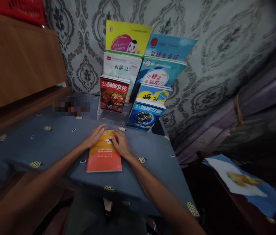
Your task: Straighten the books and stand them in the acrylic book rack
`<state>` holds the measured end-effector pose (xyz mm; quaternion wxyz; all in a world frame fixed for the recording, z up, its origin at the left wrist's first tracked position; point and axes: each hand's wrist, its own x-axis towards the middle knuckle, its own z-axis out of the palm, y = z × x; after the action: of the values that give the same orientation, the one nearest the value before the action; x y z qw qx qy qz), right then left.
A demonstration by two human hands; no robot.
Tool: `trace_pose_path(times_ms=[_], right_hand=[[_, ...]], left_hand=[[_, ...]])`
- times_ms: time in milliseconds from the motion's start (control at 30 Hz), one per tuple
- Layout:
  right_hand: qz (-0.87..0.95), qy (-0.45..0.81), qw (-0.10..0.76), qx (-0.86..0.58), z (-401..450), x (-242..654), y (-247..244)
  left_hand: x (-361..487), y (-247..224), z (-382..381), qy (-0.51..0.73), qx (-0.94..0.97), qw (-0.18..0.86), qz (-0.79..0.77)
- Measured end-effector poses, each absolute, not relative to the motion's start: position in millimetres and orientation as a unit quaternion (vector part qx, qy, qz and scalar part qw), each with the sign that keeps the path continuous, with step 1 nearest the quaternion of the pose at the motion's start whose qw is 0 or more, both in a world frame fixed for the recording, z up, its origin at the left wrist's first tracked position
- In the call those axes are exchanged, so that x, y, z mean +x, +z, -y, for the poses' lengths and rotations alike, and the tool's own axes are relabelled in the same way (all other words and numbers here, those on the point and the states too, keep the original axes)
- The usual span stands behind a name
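An orange-and-yellow book (105,156) lies on the patterned blue tablecloth in front of me, its bottom edge facing me. My left hand (96,135) is closed on its upper left edge, fingers close together and pointing away from me. At the upper right corner, my right hand (120,142) grips the book with bent fingers, the thumb over the cover. Just beyond both hands stands a clear tiered book rack (111,118). On its front tier are a red-covered book (114,94) at left and a blue book with a globe (145,116) at right.
More books, including a yellow one (128,36) and a light blue one (169,47), fill the rack's higher tiers. A wooden cabinet (20,58) with a red basket (18,11) stands at left. A curtain (216,111) hangs at right. The tablecloth (62,140) covers the table.
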<state>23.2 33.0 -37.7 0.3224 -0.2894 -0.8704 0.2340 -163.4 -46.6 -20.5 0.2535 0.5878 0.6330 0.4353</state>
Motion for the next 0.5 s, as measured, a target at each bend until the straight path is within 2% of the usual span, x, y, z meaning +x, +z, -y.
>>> trace_pose_path(times_ms=[67,167,300,500], right_hand=[[0.879,0.205,0.297,-0.311,-35.2,27.0,-34.5],[0.889,0.171,0.262,-0.335,-33.7,31.9,-25.3],[0.918,0.14,0.241,-0.281,-24.0,32.4,-13.8],[0.926,0.172,0.207,-0.266,-18.0,27.1,-14.4]], left_hand=[[-154.6,-21.0,40.7,0.482,0.572,0.292,-0.595],[-145.7,-18.1,37.6,0.515,0.558,0.295,-0.581],[-139.9,-12.3,41.7,0.457,0.609,0.23,-0.606],[-135.2,-8.3,47.3,0.365,0.676,0.134,-0.626]])
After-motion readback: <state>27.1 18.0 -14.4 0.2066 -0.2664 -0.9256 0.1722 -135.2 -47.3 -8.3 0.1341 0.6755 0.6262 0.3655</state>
